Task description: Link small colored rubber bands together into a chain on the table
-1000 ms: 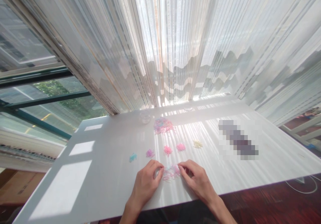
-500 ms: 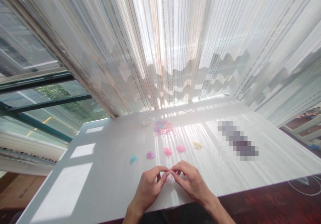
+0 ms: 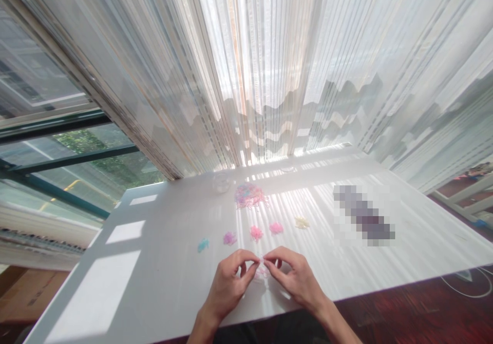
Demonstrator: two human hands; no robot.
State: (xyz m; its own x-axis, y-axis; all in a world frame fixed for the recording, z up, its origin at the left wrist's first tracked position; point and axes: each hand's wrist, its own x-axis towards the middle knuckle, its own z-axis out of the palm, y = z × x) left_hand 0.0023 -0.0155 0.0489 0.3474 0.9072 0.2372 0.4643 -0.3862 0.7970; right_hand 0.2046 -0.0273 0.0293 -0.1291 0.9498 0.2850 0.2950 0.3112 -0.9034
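Observation:
My left hand (image 3: 235,274) and my right hand (image 3: 289,272) face each other near the table's front edge. On both, thumb and forefinger are pinched on a thin pinkish rubber band (image 3: 261,260), very small in this view. Below the fingertips a loose group of pale pink bands (image 3: 262,272) rests on the table, partly hidden by the hands. Beyond them, small piles lie in a row: turquoise bands (image 3: 203,245), purple bands (image 3: 230,238), coral-pink bands (image 3: 256,232), pink bands (image 3: 276,228) and pale yellow bands (image 3: 302,223).
A larger mixed-colour pile of bands (image 3: 250,196) sits farther back on the white table (image 3: 162,262). Left of it stands a clear round container (image 3: 221,183). A pixelated dark object (image 3: 364,215) lies at the right. Sheer curtains (image 3: 269,77) hang behind the table.
My fingertips have drawn slightly apart, leaving a small gap where they met before. The piles keep their places; the view has shifted very slightly.

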